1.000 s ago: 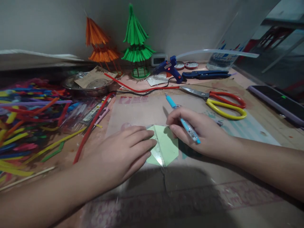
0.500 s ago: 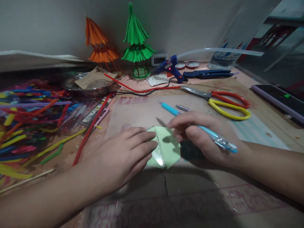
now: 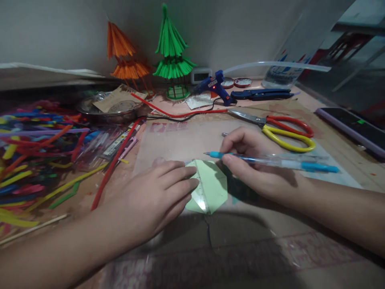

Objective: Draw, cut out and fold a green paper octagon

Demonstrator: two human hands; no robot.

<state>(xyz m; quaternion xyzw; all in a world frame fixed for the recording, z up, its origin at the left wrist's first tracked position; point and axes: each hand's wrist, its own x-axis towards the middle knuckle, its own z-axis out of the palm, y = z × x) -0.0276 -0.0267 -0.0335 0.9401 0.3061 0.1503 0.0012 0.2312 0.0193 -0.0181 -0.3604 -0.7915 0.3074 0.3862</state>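
A pale green piece of paper with cut corners lies on the work surface between my hands. Across it runs a clear ruler, partly hidden by fingers. My left hand is flat, its stretched fingertips pressing the ruler onto the paper. In my right hand, just beyond the paper's right side, a blue and clear pen is pinched between thumb and fingers. Its tip points left, above the paper's far edge. Behind that hand a second, grey pen shows only its tip.
Scissors and a phone lie right. A blue glue gun stands behind, near green and orange tiered models. Colourful pipe cleaners heap at left beside a metal bowl.
My right hand has turned the pen from slanting back over the hand to lying nearly level, tip leftward. My left hand, the ruler and the paper stay in place.
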